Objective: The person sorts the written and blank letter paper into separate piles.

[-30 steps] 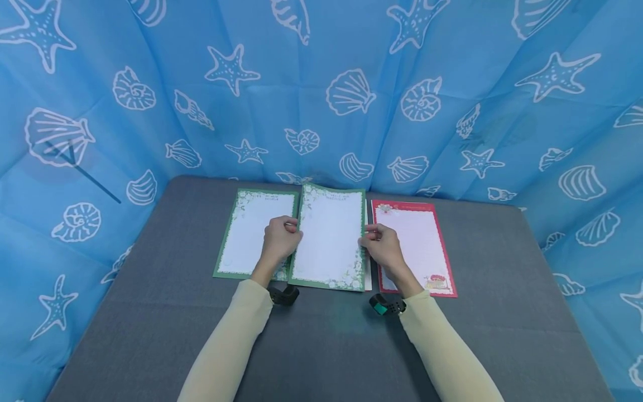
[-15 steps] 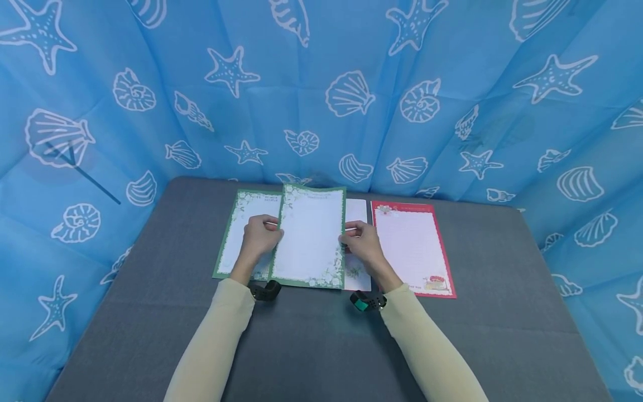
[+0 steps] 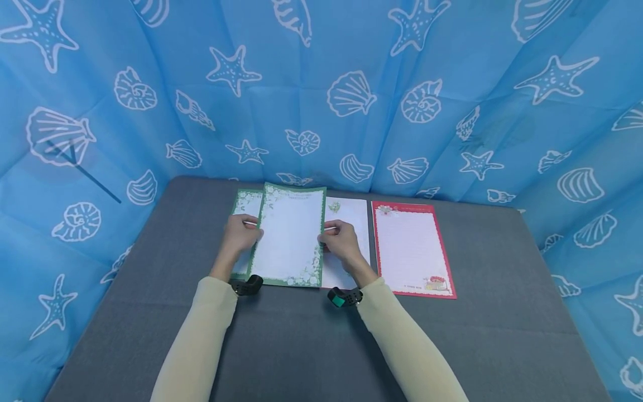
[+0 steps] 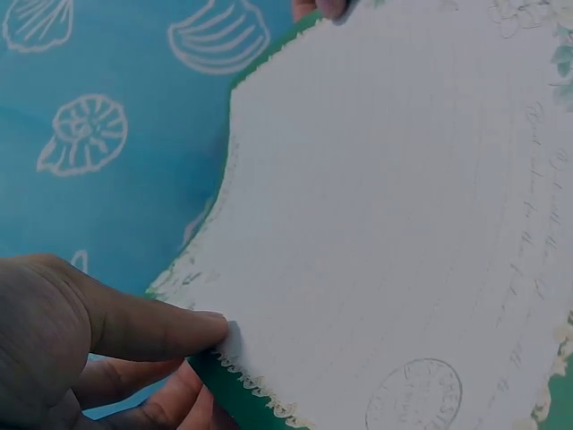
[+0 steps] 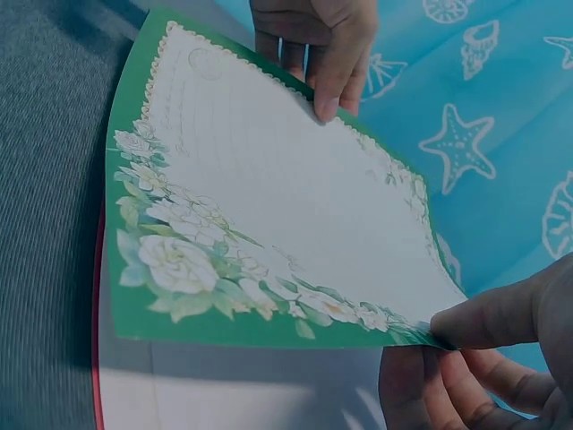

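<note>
- First, head view: left hand and right hand pinch a green-bordered sheet above the table, partly covering a second sheet.
- Left wrist view: green-bordered sheet cut off; script illegible.
- Right wrist view: left hand cut off.

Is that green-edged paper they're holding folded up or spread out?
Spread out: the green-bordered stationery sheet is gently bowed but shows no fold, and the left hand and right hand pinch its opposite edges.
</note>
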The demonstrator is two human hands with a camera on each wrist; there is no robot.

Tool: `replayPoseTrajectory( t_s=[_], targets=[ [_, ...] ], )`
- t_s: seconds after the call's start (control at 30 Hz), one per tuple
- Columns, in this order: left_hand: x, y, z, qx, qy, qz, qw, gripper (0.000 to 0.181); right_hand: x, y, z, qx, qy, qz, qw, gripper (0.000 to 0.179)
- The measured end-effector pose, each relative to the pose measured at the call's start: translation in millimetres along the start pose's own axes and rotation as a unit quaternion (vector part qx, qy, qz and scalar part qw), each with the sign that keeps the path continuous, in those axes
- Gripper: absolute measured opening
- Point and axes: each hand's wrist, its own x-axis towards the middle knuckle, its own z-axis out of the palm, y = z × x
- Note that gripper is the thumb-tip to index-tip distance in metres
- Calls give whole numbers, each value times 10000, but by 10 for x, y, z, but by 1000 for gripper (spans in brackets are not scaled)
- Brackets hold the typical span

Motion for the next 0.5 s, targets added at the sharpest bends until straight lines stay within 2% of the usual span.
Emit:
replayPoseTrajectory(
  t_s=[0.2, 0.5],
  targets=[
    [4, -64, -126, 4, -37, -179, 9998, 40, 8, -49, 145, 50, -67, -48, 10000, 30],
    [10, -122, -276, 53, 104, -162, 9998, 41, 31, -103, 342, -3, -197, -89, 9998, 29]
  ],
)
